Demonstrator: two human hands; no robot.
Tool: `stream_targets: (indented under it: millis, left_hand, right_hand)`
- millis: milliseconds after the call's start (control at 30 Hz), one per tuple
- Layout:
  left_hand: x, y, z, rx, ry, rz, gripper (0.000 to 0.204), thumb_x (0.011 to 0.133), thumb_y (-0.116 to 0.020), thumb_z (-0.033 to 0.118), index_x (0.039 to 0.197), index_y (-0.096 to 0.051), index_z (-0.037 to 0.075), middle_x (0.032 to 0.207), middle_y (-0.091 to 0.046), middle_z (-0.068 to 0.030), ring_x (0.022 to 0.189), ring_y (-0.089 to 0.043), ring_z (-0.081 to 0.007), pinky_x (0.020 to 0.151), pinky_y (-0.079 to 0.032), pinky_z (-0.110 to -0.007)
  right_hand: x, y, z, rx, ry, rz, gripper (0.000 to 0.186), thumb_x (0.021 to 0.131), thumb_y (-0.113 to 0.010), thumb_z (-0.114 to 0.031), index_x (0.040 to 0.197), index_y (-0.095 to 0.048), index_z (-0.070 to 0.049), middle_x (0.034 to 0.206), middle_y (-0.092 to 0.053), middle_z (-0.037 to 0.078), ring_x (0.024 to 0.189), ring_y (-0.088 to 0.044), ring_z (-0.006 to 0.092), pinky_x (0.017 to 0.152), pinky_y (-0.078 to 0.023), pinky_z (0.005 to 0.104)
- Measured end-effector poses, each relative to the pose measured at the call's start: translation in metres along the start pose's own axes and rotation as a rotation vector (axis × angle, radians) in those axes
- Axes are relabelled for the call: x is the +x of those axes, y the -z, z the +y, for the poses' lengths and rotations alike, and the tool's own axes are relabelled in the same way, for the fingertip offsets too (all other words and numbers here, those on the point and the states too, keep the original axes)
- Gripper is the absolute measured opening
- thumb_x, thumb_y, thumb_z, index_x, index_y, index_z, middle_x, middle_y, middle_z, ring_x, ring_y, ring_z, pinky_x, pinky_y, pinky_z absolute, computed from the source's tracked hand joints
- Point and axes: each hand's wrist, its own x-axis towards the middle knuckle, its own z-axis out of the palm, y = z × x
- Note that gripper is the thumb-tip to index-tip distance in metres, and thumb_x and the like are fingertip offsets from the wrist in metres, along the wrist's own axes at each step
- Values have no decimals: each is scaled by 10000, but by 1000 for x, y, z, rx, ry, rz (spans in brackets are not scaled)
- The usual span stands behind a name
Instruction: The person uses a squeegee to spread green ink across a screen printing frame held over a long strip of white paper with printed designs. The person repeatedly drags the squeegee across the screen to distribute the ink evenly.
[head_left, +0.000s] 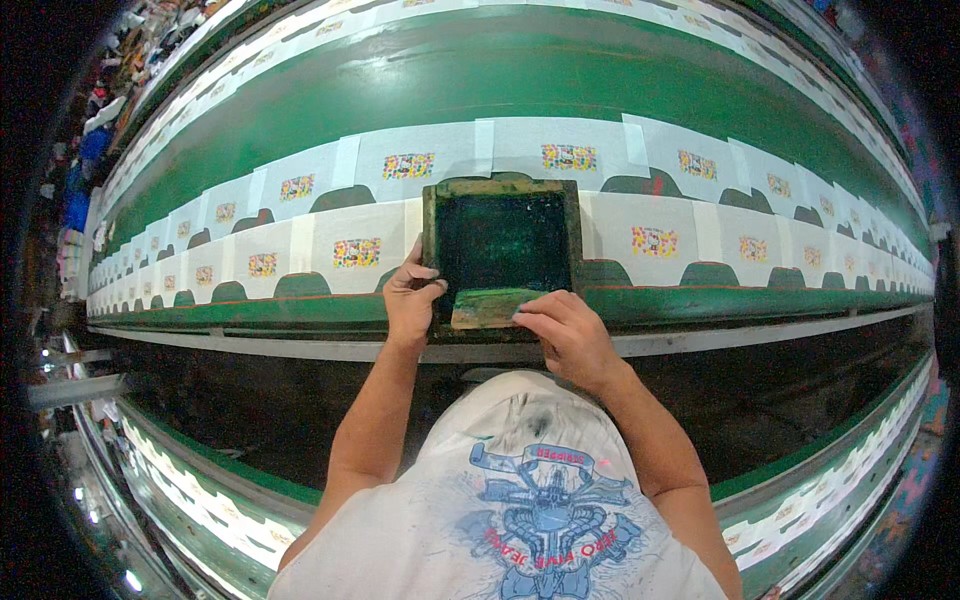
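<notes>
A screen printing frame (573,235) with dark wooden sides and a dark green mesh lies on the near row of white fabric pieces, in front of me. My left hand (410,300) is closed on the frame's left side, fingers curled at its edge. A wooden squeegee (484,309), stained green, lies across the near end of the mesh. My right hand (572,335) pinches the squeegee's right end between thumb and fingers. The frame covers the fabric piece underneath it.
The long green table (440,85) carries rows of white fabric pieces (650,222) with small colourful prints. A pale rail (720,338) runs along its near edge. Behind me, another table with lit pieces (205,500) extends to both sides. Mixed clutter (95,145) is piled at far left.
</notes>
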Motion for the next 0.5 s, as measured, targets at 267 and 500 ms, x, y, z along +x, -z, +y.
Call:
stream_targets:
  millis: [267,500]
  left_hand:
    - [-1,-7,4,110,6,3,229,803,-754,-187,842,-701,33,1744,-499,-295,1518,-611,-296,1191,-492,-392]
    - [-3,-3,-15,87,-80,-1,245,764,-754,-172,841,-694,52,1743,-479,-330,1568,-562,-322,1257,-438,-425]
  right_hand:
    - [37,-17,-16,-300,-66,-277,492,765,-762,-1,1252,-786,-65,1194,-769,123,1137,-720,359,989,-571,480]
    - [91,13,15,-221,-118,-472,364,865,-733,20,1218,-786,-53,1103,-760,164,1123,-724,399,978,-592,517]
